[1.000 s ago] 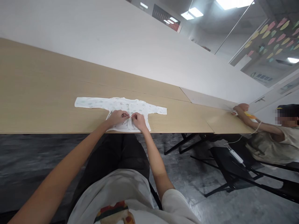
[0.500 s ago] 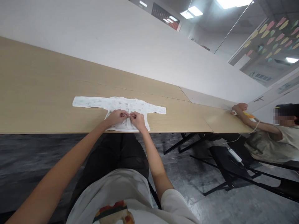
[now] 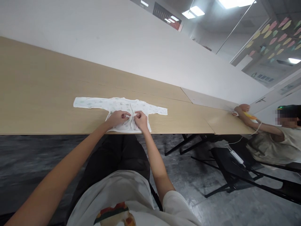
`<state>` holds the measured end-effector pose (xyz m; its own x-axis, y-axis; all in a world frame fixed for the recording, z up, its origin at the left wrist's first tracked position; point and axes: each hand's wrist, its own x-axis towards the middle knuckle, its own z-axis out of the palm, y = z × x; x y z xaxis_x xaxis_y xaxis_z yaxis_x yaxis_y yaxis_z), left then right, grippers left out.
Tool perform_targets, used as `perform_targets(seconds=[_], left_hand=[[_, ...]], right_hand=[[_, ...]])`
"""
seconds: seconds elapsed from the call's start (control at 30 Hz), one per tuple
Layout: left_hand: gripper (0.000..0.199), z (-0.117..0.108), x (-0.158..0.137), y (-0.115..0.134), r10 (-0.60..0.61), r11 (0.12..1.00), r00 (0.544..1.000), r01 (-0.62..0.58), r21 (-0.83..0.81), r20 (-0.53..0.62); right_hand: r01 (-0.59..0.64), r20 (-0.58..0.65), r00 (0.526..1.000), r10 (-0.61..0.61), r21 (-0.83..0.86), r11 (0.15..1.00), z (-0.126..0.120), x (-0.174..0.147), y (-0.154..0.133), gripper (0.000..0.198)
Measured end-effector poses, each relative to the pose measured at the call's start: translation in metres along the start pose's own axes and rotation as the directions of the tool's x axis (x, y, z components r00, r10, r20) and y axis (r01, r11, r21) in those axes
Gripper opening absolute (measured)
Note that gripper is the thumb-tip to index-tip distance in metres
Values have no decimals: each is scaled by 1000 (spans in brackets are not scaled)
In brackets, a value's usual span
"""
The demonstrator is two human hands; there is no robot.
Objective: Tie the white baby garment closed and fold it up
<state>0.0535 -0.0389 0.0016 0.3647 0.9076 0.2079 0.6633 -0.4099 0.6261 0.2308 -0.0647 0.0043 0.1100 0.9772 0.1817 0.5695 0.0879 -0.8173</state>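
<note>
A small white baby shirt (image 3: pixel 98 103) with a faint print lies flat on the wooden table (image 3: pixel 47 94), sleeves spread left and right. My left hand (image 3: pixel 117 117) and my right hand (image 3: pixel 141 119) rest on the shirt's front near the middle opening. Each pinches a thin white tie string (image 3: pixel 132 115) that runs between them. The lower hem lies near the table's front edge, partly hidden by my hands.
Another person (image 3: pixel 277 138) sits at the far right with a hand (image 3: pixel 242 109) on the table beside a yellow object (image 3: pixel 250 116). Black chair and table legs (image 3: pixel 235 175) stand on the grey floor. A white wall runs behind the table.
My hands have drawn slightly apart on the shirt front, with the tie string showing between them. The shirt has stayed in place.
</note>
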Motion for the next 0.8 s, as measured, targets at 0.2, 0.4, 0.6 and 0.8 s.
perform_targets(seconds=[0.2,0.4,0.6,0.8], left_hand=[[40,-10,20,-6,-46,999,999,46,29,13],[33,-12,80,-14,-210,968,973,221,120,-100],[41,4,93,-21,-187,982,966,190,-1,-176],[36,14,89,-11,-328,939,894,344,-2,-305]], right_hand=[[-70,-8,998,70,-62,996,-11,30,-5,29],[-49,53,997,63,-220,974,5,92,-19,12],[-44,53,997,62,-287,957,36,100,-22,15],[-16,16,1000,23,-341,940,39,89,-21,21]])
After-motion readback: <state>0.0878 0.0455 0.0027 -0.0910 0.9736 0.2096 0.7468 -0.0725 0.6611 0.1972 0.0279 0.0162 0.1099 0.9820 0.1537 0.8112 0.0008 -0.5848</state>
